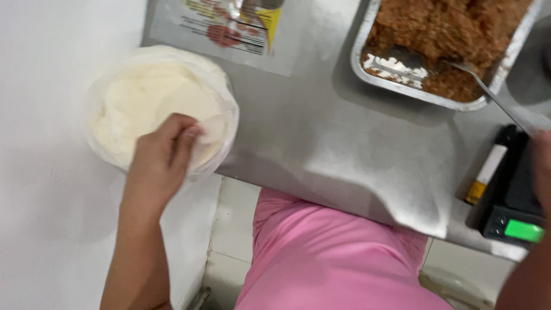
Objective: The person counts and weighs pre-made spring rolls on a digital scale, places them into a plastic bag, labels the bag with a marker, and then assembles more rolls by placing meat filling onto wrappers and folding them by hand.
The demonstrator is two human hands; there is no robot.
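Observation:
My left hand (163, 155) reaches into a bowl lined with clear plastic (109, 86) that holds a stack of thin white dough rounds (146, 100). Its fingertips pinch the edge of the top round at the bowl's right side. My right hand (542, 163) shows only as a blurred sliver at the right edge, above a small black scale (513, 215); what it holds cannot be made out. A metal spoon (459, 72) lies in a foil tray (367, 72) of brown shredded filling (453, 28), its handle pointing toward my right hand.
A steel table (333, 143) carries the tray, the scale and a printed plastic packet (229, 26) at the back. A black and white pen-like object (488, 166) lies beside the scale. The bowl sits on a white surface (46, 172) left of the table. My pink-clothed lap (333, 258) is below.

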